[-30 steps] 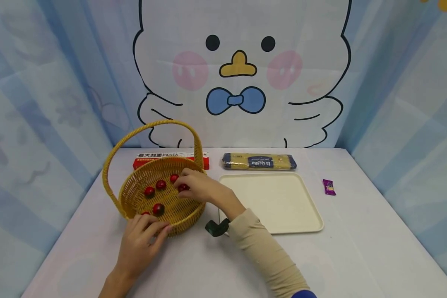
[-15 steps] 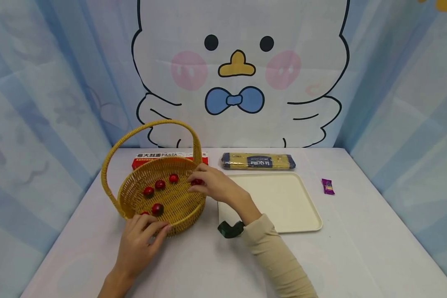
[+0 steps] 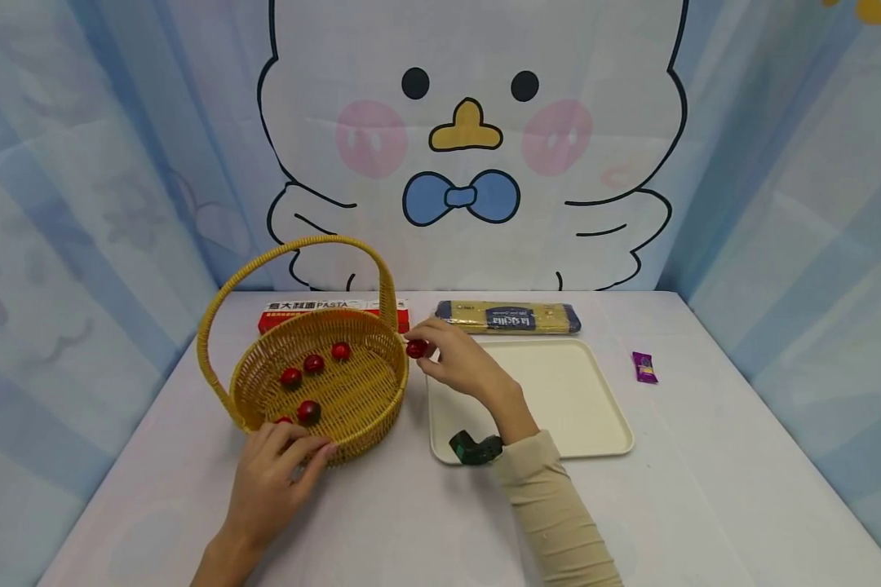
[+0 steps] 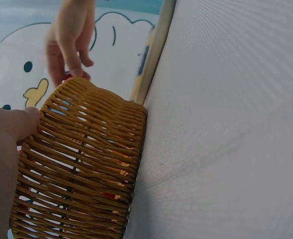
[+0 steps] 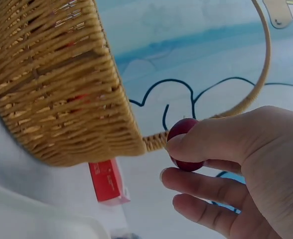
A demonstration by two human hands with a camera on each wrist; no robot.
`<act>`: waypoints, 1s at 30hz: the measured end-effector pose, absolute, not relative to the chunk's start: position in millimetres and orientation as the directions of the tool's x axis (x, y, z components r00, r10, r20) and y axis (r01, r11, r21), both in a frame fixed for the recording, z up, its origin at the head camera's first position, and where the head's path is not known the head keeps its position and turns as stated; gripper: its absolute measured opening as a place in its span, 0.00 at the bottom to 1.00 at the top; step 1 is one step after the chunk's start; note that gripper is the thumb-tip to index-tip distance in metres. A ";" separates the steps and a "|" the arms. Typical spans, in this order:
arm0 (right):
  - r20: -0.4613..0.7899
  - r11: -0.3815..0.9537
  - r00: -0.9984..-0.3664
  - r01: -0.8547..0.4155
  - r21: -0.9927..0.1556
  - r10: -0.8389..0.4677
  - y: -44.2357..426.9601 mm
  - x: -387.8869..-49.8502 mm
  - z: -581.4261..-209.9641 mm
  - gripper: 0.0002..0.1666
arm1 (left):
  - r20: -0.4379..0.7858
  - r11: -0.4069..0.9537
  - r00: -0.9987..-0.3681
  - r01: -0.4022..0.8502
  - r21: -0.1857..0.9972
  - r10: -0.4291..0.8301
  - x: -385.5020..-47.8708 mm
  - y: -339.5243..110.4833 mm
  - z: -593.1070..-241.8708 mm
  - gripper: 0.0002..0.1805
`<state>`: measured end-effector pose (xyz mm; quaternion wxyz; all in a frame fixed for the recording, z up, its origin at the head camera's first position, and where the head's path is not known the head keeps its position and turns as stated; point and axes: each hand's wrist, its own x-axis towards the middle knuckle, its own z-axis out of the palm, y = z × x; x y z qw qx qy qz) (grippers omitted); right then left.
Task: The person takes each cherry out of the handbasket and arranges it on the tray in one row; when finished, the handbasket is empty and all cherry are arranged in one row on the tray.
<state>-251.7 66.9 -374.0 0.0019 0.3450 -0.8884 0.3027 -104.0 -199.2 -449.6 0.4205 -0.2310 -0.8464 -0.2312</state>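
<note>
A yellow wicker basket [image 3: 360, 399] with a tall handle stands on the left of the table, with several dark red cherries [image 3: 313, 364] inside. My left hand [image 3: 272, 481] grips its near rim; in the left wrist view the thumb [image 4: 24, 122] lies over the rim. Just outside the basket's right rim, my right hand [image 3: 466, 367] pinches one red cherry [image 3: 416, 349]. The right wrist view shows that cherry [image 5: 185, 144] between thumb and fingers, beside the basket wall [image 5: 62, 89].
A cream tray [image 3: 558, 399] lies right of the basket, partly under the right forearm. Behind it is a yellow pasta packet [image 3: 510, 318]; a red pasta box [image 3: 275, 314] sits behind the basket. A small purple packet [image 3: 644, 368] lies at the right.
My right hand has lifted a cherry from inside the basket and carried it rightward, past the right rim. The left hand has stayed on the near rim.
</note>
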 end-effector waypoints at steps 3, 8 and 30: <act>0.197 0.598 -0.781 -0.591 -0.541 -0.593 71.1 -256.0 -377.6 0.23 | 0.814 0.786 -0.546 0.584 0.202 0.197 -104.5 -200.1 -450.1 0.25; 0.161 0.661 -0.820 -0.544 -0.517 -0.549 76.5 -262.2 -386.3 0.24 | 0.806 0.786 -0.560 0.580 0.213 0.194 -104.4 -201.1 -451.2 0.25; 0.104 0.788 -0.935 -0.343 -0.511 -0.340 77.7 -283.4 -429.8 0.19 | 0.803 0.783 -0.569 0.576 0.235 0.178 -101.9 -200.2 -450.5 0.25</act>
